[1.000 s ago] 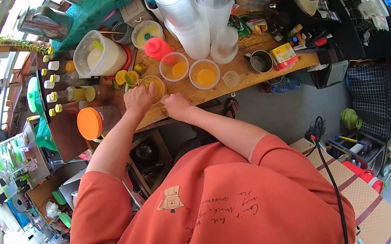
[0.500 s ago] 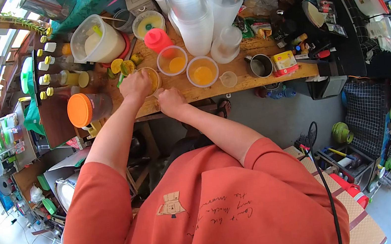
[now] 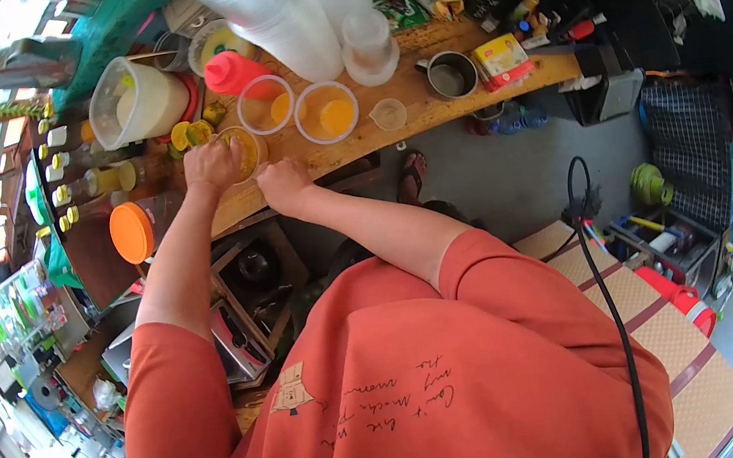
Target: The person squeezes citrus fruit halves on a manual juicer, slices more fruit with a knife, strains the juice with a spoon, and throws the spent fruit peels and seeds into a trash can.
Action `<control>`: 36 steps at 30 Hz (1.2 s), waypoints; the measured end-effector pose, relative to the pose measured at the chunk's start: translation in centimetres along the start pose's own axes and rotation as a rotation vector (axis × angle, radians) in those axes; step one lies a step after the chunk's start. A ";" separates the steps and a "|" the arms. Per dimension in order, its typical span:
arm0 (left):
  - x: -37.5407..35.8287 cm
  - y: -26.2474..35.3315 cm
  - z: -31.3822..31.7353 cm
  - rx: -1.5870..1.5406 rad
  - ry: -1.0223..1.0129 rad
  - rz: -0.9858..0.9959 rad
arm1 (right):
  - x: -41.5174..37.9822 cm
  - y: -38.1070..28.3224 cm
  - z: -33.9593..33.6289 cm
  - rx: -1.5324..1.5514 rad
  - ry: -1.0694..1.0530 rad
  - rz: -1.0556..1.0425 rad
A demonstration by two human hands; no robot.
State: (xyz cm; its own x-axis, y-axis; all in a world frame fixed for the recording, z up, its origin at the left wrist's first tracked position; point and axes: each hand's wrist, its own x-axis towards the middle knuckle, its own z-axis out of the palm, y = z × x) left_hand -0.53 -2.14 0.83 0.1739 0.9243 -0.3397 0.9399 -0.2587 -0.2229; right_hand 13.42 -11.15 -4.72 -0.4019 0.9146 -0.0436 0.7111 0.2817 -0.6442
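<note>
Left hand (image 3: 212, 164) fingers grasping a clear cup (image 3: 243, 150) of yellow-orange juice; right hand (image 3: 283, 183) clenched beside it

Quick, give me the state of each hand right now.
Left hand: fingers curled over the rim of the plastic cup; what it grips cannot be told.
Right hand: resting closed on the wooden counter beside that cup; holding nothing visible.

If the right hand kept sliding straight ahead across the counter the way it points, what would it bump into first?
Most likely the nearest cup, the one with yellow liquid that the left hand is already over. The right hand rests on the wooden counter just short of it, though depth is hard to judge.
</note>
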 end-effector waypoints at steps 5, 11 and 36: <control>-0.5 2.1 0.2 -0.033 0.027 -0.147 | -0.1 0.0 0.8 0.004 0.012 -0.006; 0.0 2.0 2.2 -0.176 0.121 -0.453 | 0.0 0.0 0.7 -0.002 0.005 -0.006; -2.3 -4.9 1.0 -0.854 0.058 -0.783 | -0.8 0.7 -2.1 -0.020 -0.150 0.083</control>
State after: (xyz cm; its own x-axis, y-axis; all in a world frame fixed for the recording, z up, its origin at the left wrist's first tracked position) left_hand -5.85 -3.25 1.85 -0.5507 0.7647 -0.3346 0.6847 0.6431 0.3430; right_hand 15.44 -11.04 -3.54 -0.4215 0.8821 -0.2103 0.7561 0.2139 -0.6185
